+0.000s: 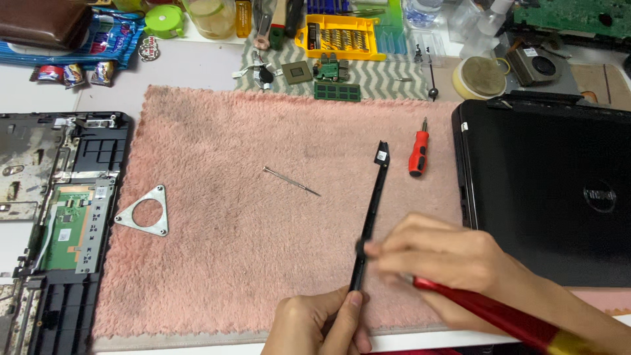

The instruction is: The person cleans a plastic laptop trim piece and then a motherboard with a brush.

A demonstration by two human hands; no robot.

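Note:
My left hand [320, 325] pinches the near end of a long thin black plastic strip [374, 190], which reaches up and away over the pink fluffy mat [217, 263]. My right hand [447, 260] is closed around a red tool handle [486, 309] with a gold band, and its fingertips press on the strip at mid-length. What the tool's tip is doing is hidden by the fingers. A small red-handled screwdriver [418, 152] lies on the mat just right of the strip's far end. A thin metal screwdriver [291, 181] lies mid-mat.
A closed black laptop [545, 190] sits at the right. A stripped laptop base [59, 217] lies at the left, with a triangular metal bracket [146, 213] beside it. At the back are a yellow bit case [338, 36], a memory stick [337, 91], a chip [297, 71] and a cooling fan [536, 64].

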